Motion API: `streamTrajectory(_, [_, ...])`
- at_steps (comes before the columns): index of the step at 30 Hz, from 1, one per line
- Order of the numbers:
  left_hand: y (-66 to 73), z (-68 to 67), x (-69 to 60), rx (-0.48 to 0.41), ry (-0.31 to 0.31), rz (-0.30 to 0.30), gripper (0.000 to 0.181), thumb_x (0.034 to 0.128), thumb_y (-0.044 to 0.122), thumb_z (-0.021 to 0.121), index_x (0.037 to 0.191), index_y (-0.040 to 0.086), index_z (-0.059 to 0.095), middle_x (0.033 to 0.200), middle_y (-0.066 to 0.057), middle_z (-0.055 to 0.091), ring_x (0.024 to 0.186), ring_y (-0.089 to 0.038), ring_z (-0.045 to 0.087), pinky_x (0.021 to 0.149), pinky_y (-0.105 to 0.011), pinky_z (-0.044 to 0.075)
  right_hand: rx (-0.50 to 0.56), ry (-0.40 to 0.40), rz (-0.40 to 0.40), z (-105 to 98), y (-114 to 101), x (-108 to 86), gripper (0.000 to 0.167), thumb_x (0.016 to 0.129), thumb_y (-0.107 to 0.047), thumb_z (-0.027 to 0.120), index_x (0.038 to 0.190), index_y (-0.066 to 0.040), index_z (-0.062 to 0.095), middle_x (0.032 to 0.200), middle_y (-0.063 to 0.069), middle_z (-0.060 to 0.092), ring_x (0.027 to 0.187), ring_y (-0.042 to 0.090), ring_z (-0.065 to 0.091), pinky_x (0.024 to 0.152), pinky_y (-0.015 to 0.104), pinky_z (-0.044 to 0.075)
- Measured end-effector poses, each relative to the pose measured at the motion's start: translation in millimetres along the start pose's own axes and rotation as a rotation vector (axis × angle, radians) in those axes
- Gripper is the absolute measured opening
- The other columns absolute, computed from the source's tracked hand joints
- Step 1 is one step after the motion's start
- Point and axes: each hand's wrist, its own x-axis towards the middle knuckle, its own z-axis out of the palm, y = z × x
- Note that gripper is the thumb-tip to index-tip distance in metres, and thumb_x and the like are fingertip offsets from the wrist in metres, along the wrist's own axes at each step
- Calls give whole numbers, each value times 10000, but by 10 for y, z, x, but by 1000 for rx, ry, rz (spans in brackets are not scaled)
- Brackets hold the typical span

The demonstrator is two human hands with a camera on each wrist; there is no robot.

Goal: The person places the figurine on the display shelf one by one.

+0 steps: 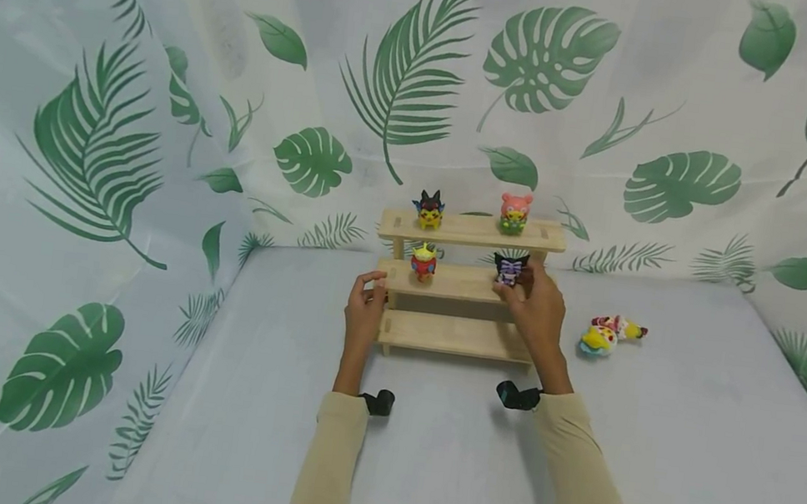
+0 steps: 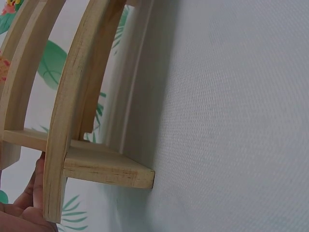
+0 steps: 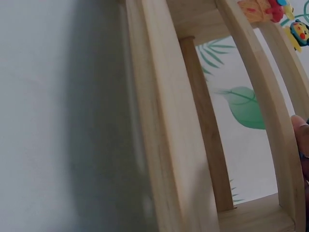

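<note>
1 shelf (image 1: 453,336), tabletop (image 1: 437,475), leafy backdrop (image 1: 450,56)

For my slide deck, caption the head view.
Right hand holding a purple-and-black figurine at the middle tier of a wooden shelf, left hand at its left end.

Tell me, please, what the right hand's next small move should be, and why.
Probably the right hand should ease its fingers off the black-and-purple figurine: it appears to rest on the middle shelf, across from the red figurine, with the left hand at the wooden stand.
</note>
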Motion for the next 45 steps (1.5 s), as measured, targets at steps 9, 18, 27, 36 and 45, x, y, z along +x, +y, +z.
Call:
streamTrajectory(9, [6,16,-12,-9,2,4,263,1006,369,533,1183,199,626,1033,-132,717,947,-259,702,769,-322,538,-30,30,6,11,19,-13,544,792,-250,826,1226,-35,577,1044,215,697,956,365,627,782,504,433])
streamTrajectory(18, [-2,1,-2,-20,3,20,278,1006,389,532,1189,204,626,1033,-145,716,950,-262,700,807,-384,556,-41,28,-6,6,-8,-7,572,787,-259,830,1241,-25,573,1044,221,693,951,373,629,781,512,444])
streamTrajectory(27, [-5,0,-13,-14,3,18,260,1008,365,535,1181,195,628,1021,-139,719,944,-262,700,786,-356,551,-61,32,1,25,13,-27,569,790,-272,827,1236,-28,573,1044,216,693,959,368,630,785,519,451])
streamTrajectory(36, [-7,7,-17,11,-7,14,270,1010,386,523,1188,208,621,1023,-139,719,939,-278,701,761,-344,538,-73,45,-4,24,42,-44,566,778,-281,835,1222,-38,581,1037,209,698,951,367,638,778,517,457])
streamTrajectory(45, [-9,-6,-10,15,-1,10,263,1008,407,519,1186,243,623,1008,-125,725,933,-250,696,768,-355,533,-50,59,-22,35,13,-40,557,777,-259,837,1225,-40,587,1022,210,699,927,363,642,767,514,456])
